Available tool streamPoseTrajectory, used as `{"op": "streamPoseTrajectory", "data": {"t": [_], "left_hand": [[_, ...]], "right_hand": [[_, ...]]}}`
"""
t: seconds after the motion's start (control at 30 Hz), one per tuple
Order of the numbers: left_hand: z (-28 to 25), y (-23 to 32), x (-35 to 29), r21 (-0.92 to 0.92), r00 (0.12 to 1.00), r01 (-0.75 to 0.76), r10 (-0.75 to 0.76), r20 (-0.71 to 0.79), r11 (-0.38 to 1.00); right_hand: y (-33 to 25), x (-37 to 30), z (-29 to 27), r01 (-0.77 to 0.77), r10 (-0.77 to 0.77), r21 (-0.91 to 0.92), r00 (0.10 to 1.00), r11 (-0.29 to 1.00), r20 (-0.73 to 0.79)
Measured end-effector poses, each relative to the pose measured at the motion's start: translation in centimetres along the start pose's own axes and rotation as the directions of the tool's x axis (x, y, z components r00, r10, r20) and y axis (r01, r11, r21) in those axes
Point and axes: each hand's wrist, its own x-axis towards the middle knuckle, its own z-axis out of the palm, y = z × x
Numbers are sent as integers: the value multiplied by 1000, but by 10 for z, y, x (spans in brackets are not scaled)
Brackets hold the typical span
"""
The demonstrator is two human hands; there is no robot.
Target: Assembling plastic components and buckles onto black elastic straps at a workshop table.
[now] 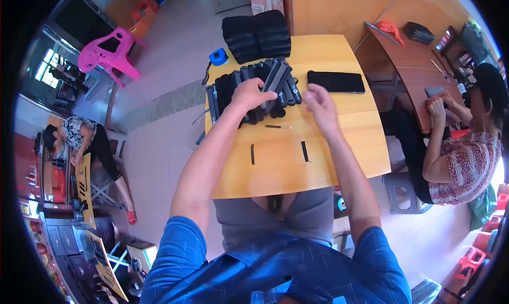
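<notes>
A row of grey and black elongated pieces [225, 91] lies packed side by side on the wooden table [339, 161]; their exact kind I cannot make out. My left hand [248, 96] is over this row, thumb and fingers closed about a slanted grey strip-like piece [272, 80]. Just right of the row hovers my right hand [322, 110], its fingers loosely bent and apart, with nothing seen in them. Nearer me lies a small dark-handled screwdriver-like tool [278, 127]. Two short black strips [252, 154] are on the tabletop between my forearms.
A stack of folded black cloth-like pieces [256, 38] stands at the table's far edge, beside a blue tape measure [218, 57]. A black phone [336, 82] lies at the right. People sit working at a brown table [411, 73] on the right and at the far left. A pink plastic stool [111, 55] stands beyond.
</notes>
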Motion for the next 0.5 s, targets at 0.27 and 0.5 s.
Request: {"op": "streamPoseTrajectory", "data": {"t": [0.27,0.5], "left_hand": [[14,-27,16,-281,999,-19,29,32,960],[17,-19,18,-314,1000,-2,2,1,949]], "right_hand": [[11,-20,70,-240,246,-67,964,968,99],[-4,-20,87,-135,170,-524,985,841,20]]}}
